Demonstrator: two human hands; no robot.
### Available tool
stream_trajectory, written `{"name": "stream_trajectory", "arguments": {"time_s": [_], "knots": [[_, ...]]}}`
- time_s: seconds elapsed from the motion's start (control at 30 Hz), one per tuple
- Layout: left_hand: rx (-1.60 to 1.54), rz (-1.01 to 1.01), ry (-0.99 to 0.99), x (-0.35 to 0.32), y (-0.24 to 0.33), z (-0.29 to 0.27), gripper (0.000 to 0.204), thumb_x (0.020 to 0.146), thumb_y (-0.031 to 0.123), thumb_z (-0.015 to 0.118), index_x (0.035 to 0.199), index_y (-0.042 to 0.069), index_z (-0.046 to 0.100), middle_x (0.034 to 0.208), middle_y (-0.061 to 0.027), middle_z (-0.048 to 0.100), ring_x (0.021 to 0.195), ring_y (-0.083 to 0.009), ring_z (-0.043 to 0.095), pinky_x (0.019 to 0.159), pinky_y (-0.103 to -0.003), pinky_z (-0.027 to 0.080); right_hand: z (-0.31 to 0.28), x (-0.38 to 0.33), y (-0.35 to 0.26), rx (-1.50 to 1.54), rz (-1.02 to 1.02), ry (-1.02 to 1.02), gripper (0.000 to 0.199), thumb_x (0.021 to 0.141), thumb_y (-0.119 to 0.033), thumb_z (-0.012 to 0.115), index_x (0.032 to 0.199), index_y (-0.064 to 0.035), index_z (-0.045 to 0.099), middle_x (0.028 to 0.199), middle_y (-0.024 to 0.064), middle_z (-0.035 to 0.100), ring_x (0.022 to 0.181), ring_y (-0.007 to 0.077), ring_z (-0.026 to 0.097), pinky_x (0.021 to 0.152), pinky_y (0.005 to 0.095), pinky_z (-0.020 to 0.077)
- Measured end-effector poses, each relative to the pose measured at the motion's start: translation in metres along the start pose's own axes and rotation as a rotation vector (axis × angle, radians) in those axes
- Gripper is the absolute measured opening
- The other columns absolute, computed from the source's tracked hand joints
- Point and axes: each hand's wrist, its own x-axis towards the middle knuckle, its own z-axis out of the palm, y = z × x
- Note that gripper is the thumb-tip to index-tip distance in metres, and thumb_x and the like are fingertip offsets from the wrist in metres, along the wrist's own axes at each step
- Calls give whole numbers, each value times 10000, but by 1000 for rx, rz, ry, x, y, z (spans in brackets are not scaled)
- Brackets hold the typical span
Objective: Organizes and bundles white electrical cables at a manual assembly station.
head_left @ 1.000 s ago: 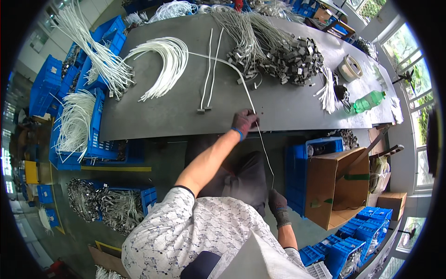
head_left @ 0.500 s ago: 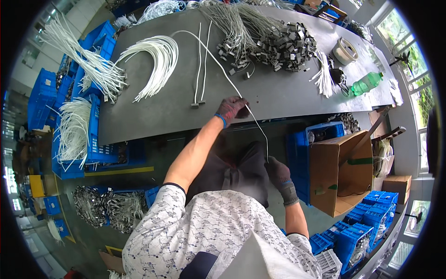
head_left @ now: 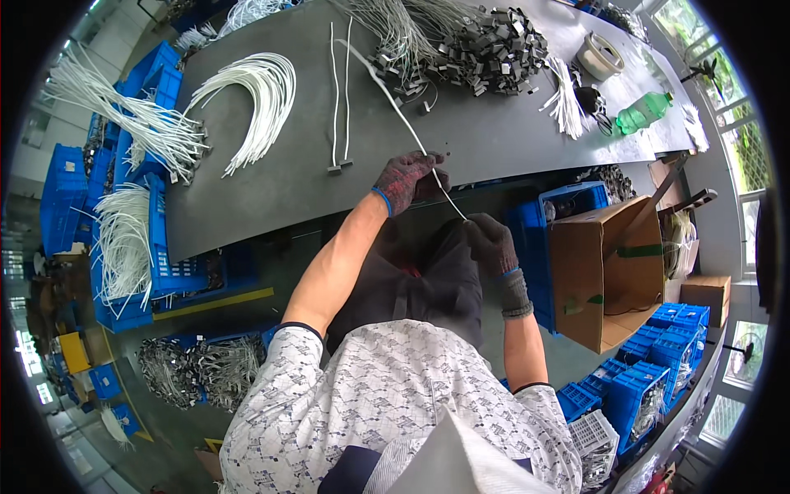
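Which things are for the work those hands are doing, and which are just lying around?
Seem part of the work:
white cable, held by the left gloved hand and right gloved hand
curved bundle of white cables
two white cables with grey end pieces

Probably just lying around:
green plastic bottle
open cardboard box
pale round tub

The gloved right hand (head_left: 491, 244) has risen nearer the grey tabletop (head_left: 239, 193); less white cable (head_left: 408, 127) spans beyond the tabletop's near edge.

Blue crates (head_left: 159, 239) of white cables (head_left: 123, 247) suggest a workshop.
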Motion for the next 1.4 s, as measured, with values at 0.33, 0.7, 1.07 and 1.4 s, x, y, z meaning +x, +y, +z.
{"name": "stream_trajectory", "arguments": {"time_s": [0.33, 0.7, 1.07, 1.4], "knots": [[389, 284, 114, -15, -53, 15, 257, 987, 252, 653, 1011, 4, 713, 976, -53, 715, 939, -122, 653, 878, -275, 515, 50, 50, 14, -163, -446, 459, 382, 1041, -271, 512, 1259, 33, 589, 1044, 178, 685, 995, 236, 664, 853, 325, 514], [621, 444, 419, -30, -16, -23, 282, 991, 256, 606, 1004, -2, 718, 842, -45, 702, 750, -102, 600, 708, -283, 495, 100, 100, -26, 9, -263, 268, 387, 1054, -358, 484, 1202, -16, 589, 900, 143, 677, 804, 214, 642, 716, 341, 507], [1499, 285, 984, -23, 92, -205, 462, 874, 424, 624, 1119, 35, 675, 1142, -225, 671, 1026, -381, 654, 874, -480, 514, 82, 216, -3, -532, -105, 294, 493, 940, -327, 612, 1349, -70, 515, 969, 209, 705, 908, 415, 676, 787, 494, 523], [1910, -432, 1431, -131, 153, -323, 200, 920, 205, 591, 1078, 119, 678, 1104, -146, 686, 1001, -326, 698, 806, -453, 578, 69, 351, 26, -871, -136, 178, 489, 914, -401, 593, 1270, -67, 590, 1002, 267, 685, 988, 462, 648, 813, 518, 526]]}}
